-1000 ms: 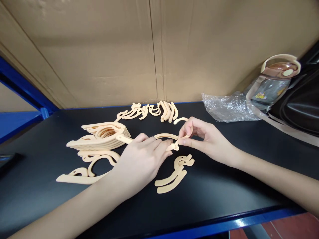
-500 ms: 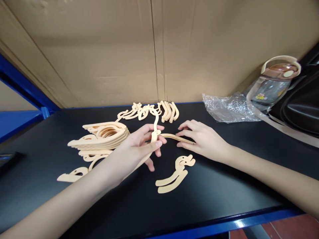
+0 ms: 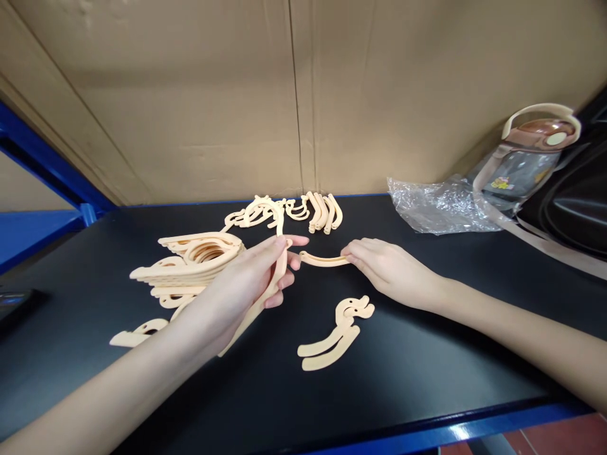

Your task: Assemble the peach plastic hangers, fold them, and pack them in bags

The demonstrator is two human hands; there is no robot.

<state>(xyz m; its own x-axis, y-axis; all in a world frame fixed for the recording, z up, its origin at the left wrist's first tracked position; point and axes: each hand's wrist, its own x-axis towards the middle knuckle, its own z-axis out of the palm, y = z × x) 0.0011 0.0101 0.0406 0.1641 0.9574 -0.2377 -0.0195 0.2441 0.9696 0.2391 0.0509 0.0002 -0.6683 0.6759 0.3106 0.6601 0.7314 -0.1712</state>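
My left hand (image 3: 241, 284) is closed around a long cream plastic hanger piece (image 3: 265, 297) that runs from near my wrist up past my fingertips. My right hand (image 3: 389, 268) pinches the end of a thin curved cream strip (image 3: 322, 260) that lies between the two hands just above the black tabletop (image 3: 427, 354). A small pile of two curved cream pieces (image 3: 336, 332) lies in front of my hands.
A stack of cream hanger shapes (image 3: 194, 259) lies at the left, with loose ones (image 3: 142, 332) below it. Several small curved parts (image 3: 294, 212) sit at the back by the cardboard wall (image 3: 294, 95). Crumpled clear plastic (image 3: 436, 205), a water bottle (image 3: 526, 158) and a black bag (image 3: 578, 202) are at the right.
My left hand has lifted the long piece and drawn it left, apart from the curved strip. My right hand has shifted from flat on the table to pinching the strip's end.
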